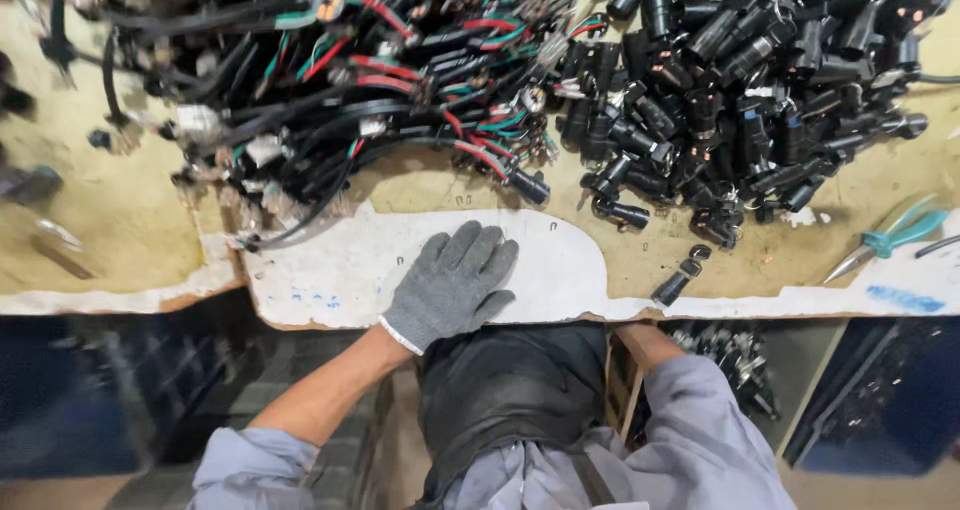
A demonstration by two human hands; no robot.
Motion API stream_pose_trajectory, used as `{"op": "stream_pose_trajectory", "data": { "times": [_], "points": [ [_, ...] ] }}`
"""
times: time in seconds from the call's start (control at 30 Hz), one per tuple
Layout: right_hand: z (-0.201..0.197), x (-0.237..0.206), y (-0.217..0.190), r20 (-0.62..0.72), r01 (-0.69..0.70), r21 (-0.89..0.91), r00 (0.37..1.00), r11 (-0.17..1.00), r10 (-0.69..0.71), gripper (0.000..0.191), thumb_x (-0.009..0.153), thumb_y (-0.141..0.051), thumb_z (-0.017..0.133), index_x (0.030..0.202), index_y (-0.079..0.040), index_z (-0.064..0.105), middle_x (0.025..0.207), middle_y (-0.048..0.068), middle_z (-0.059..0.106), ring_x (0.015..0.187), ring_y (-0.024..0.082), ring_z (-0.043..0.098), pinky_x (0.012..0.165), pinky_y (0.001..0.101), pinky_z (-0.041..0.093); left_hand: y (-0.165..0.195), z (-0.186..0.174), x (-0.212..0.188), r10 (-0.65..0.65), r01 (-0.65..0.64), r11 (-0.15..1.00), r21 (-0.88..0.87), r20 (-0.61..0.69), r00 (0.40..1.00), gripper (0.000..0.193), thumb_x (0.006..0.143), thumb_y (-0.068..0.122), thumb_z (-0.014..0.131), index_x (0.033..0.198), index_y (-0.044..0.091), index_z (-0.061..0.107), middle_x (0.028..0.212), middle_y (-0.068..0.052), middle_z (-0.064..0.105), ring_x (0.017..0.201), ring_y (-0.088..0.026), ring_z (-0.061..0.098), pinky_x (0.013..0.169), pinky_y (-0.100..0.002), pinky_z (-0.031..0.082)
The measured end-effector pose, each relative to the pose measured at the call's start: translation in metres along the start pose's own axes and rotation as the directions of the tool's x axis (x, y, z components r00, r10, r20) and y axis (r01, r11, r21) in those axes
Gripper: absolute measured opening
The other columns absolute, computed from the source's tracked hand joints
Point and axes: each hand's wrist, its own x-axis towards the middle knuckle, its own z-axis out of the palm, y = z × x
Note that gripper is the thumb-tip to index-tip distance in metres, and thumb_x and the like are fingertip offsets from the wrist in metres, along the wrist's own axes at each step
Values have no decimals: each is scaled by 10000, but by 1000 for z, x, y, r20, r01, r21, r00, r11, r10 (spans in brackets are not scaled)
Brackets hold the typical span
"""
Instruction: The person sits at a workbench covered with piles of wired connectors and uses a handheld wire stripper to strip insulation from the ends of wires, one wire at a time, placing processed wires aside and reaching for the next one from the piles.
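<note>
My left hand (452, 282), in a grey knit glove, lies flat and palm down on the worn white patch of the workbench (330, 270), fingers slightly spread, holding nothing. My right forearm (650, 345) reaches down below the bench edge, and the right hand itself is hidden under the tabletop. Beyond the left hand lies a tangle of black cables with red and green wires (330, 80). A heap of black cylindrical connectors (740, 80) covers the bench at the right. One loose black connector (675, 282) lies near the front edge.
Teal-handled pliers (890, 238) rest at the right front of the bench. More black connectors sit in a bin (735, 365) under the bench. A dark bag or apron (510, 390) is on my lap. Small metal staples are scattered on the white patch.
</note>
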Motion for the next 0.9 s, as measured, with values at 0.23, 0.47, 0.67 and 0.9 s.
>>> {"op": "stream_pose_trajectory", "data": {
  "times": [0.23, 0.47, 0.67, 0.9],
  "points": [
    [57, 1, -2, -36, 55, -67, 998, 996, -58, 287, 897, -312, 710, 1032, -62, 750, 1017, 207, 735, 993, 404, 696, 870, 460, 534, 8, 3, -22, -48, 49, 999, 12, -109, 993, 623, 864, 443, 700, 1342, 63, 573, 1352, -182, 562, 1279, -392, 526, 970, -523, 450],
    [65, -57, -32, -135, 133, -13, 982, 991, -134, 284, 901, -308, 718, 1034, -59, 750, 1015, 205, 735, 991, 400, 699, 870, 455, 538, 26, -20, -28, 26, 6, 995, 95, -331, 943, 554, 838, 419, 713, 1210, 21, 617, 1237, -200, 607, 1195, -399, 564, 931, -501, 479],
    [60, -89, -23, -550, 41, 179, 832, 983, 65, 282, 904, -304, 725, 1037, -57, 749, 1013, 203, 735, 989, 396, 702, 870, 451, 541, 40, -40, -43, 41, 6, 993, 114, -405, 914, 384, 838, 391, 735, 1002, 64, 616, 1089, -158, 615, 1056, -350, 597, 839, -466, 486],
    [111, -161, -40, -582, 626, 17, 640, 780, -501, 279, 907, -300, 732, 1040, -55, 749, 1011, 201, 736, 987, 392, 705, 870, 446, 545, 48, -41, -60, 71, 19, 981, 195, -446, 892, 295, 839, 363, 743, 868, 91, 633, 897, -120, 631, 871, -327, 625, 685, -479, 500]
  ]
}}
